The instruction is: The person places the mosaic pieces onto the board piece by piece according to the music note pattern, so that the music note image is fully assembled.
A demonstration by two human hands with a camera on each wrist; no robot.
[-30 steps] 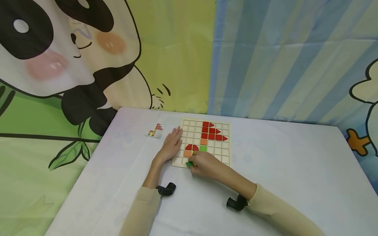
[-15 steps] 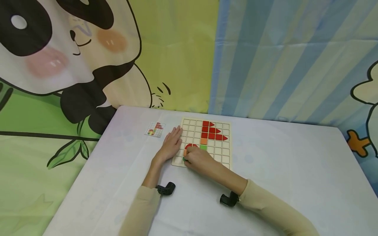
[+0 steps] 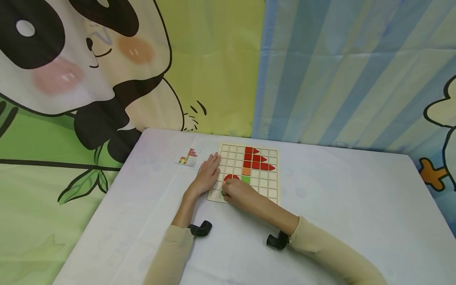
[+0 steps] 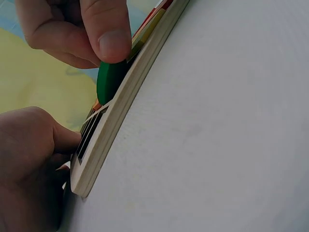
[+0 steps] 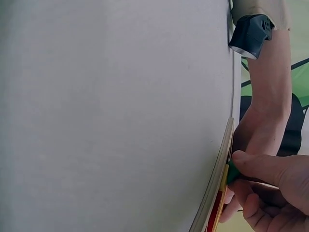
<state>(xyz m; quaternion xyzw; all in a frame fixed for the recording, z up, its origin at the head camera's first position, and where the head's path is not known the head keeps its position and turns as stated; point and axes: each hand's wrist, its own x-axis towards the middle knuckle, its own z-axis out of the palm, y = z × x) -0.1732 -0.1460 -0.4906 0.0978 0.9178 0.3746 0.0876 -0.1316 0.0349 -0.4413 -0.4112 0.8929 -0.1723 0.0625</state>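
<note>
My right hand (image 3: 242, 194) pinches a green rounded puzzle piece (image 4: 110, 81) between thumb and fingers. In the left wrist view the piece stands tilted on edge at the near part of the wooden grid board (image 3: 264, 183). Along the board's left side lies my left hand (image 3: 206, 174), fingers stretched out and touching the edge. Red pieces (image 3: 253, 157) with pointed ends fill cells at the upper middle. Below them sit an orange square (image 3: 246, 171) and a green square (image 3: 246, 179). A red domed piece (image 3: 228, 177) shows just beyond my right fingers, which hide the cells beneath.
A small pattern card (image 3: 187, 156) with a coloured grid picture lies left of the board on the white table (image 3: 342, 206). Black wrist cameras (image 3: 201, 228) are on both wrists. A printed cloth (image 3: 213, 67) hangs behind the table.
My right hand has moved slightly left and away from me with the green piece, over the lower-left cells, then nearly stopped. My left hand stays in place.
</note>
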